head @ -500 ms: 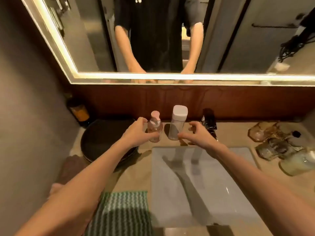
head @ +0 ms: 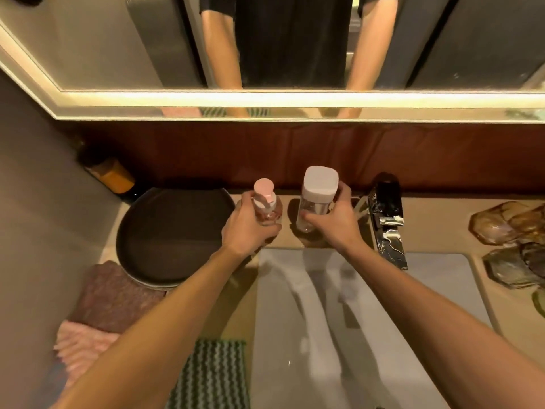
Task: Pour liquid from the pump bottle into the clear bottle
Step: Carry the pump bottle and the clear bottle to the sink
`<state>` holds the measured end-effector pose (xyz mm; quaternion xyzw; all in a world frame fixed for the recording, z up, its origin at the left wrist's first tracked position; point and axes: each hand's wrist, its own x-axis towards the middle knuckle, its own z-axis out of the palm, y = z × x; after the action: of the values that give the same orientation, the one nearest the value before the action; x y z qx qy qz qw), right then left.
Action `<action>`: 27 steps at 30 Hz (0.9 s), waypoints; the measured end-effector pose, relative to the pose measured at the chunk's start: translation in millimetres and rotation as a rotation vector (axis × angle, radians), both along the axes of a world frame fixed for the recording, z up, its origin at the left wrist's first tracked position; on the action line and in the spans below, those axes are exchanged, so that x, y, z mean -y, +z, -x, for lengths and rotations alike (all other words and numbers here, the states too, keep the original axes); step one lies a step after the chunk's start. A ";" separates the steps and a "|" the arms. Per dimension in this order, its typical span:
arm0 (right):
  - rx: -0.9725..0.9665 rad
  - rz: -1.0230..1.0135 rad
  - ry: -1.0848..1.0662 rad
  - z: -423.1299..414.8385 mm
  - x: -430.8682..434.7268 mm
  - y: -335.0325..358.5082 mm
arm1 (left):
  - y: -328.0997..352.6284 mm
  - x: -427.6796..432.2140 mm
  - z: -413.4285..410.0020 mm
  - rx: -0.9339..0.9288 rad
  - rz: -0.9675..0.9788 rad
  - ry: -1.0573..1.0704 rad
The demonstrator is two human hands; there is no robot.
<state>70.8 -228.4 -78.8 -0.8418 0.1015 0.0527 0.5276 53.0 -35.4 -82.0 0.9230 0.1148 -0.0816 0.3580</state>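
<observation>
A small pump bottle [head: 267, 206] with a pink pump head and pinkish liquid stands upright on the counter behind the sink. My left hand [head: 249, 228] is wrapped around its lower body. Right beside it stands the taller clear bottle [head: 315, 202] with a white square cap, also upright. My right hand [head: 334, 221] grips its body from the right, thumb across the front. Both caps are on. The two bottles stand apart by a narrow gap.
A white sink basin [head: 348, 320] lies below the hands, with a dark marbled tap [head: 389, 219] to the right. A dark round tray [head: 174, 231] sits left, folded towels [head: 109, 305] in front of it, glass dishes [head: 513, 246] far right, a lit mirror [head: 295, 101] above.
Both hands have closed onto the bottles: the left around the pump bottle, the right onto the clear bottle it was reaching for. The camera has moved closer and tilted down.
</observation>
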 end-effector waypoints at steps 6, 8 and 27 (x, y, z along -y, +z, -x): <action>0.040 -0.004 0.040 -2.9 -1.0 -0.2 | -4.1 6.9 -3.1 0.056 -0.107 0.054; 0.052 -0.013 0.046 0.9 -0.8 1.3 | -1.0 6.5 1.6 0.049 -0.135 0.055; 0.269 -0.090 0.002 209.8 32.5 66.8 | 76.3 12.9 194.9 0.188 -0.198 -0.106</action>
<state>-139.0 -260.9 -11.9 -0.8167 0.0265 -0.0554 0.5737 -141.9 -48.3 -5.7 0.9622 0.0396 -0.0020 0.2696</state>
